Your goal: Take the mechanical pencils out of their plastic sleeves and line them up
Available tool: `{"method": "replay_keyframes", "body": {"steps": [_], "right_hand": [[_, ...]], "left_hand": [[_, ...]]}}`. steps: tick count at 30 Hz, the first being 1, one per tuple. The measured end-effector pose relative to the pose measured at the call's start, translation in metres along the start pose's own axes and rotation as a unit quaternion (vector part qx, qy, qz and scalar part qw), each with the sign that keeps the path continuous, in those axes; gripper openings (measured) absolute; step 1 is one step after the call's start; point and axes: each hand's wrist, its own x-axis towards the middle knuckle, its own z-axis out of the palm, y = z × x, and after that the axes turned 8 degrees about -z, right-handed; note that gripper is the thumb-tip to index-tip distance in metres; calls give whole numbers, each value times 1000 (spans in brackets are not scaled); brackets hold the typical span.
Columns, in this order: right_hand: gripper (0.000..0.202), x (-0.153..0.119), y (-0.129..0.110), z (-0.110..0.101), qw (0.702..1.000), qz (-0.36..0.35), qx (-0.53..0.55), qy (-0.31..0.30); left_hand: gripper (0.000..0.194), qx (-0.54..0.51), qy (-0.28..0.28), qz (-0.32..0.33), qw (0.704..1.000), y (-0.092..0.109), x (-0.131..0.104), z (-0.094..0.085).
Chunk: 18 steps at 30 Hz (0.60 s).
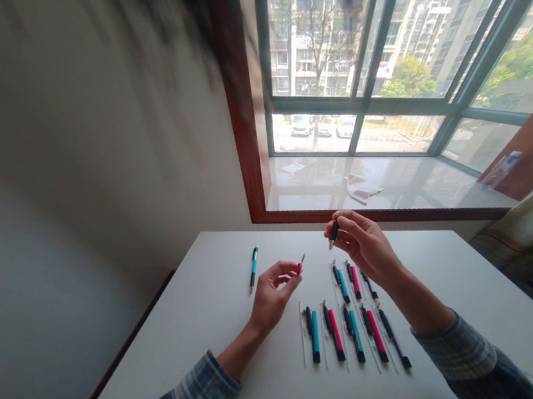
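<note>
My left hand (271,296) is closed in a pinch on a red pen barrel (299,269), with a thin piece standing up out of its top. Higher and to the right, my right hand (363,242) grips a black pen tip section (334,231), its pale point facing down. The two pen parts are apart. A whole teal-and-black pen (253,269) lies on the table left of my left hand. Below my right hand, pen parts are laid out in two rows: teal barrels (316,335), red barrels (336,334), black pieces and thin white refills (303,335).
The white table (208,360) stands against a wall beneath a window with a brown frame (262,192). On the sill lie crumpled paper (363,189) and a clear bottle (502,170). A curtain (526,225) hangs at the right. A dark blur crosses the upper left.
</note>
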Motion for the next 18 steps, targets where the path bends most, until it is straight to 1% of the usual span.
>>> {"method": "replay_keyframes", "body": {"steps": [3, 9, 11, 16, 18], "right_hand": [[33, 0, 4, 0, 999, -1, -19, 29], [31, 1, 12, -3, 999, -13, -48, 18], [31, 1, 12, -5, 998, -12, -67, 2], [33, 0, 14, -9, 991, 24, -103, -81], [35, 1, 16, -10, 990, 31, -107, -88]], "left_hand": [[19, 9, 8, -10, 1000, 0, 1, -1], [21, 6, 11, -30, 999, -1, 4, -1], [22, -2, 11, -37, 999, -2, 4, -1], [25, -24, 5, -45, 999, -8, 5, -1], [26, -31, 3, -49, 998, -9, 5, -1]]}}
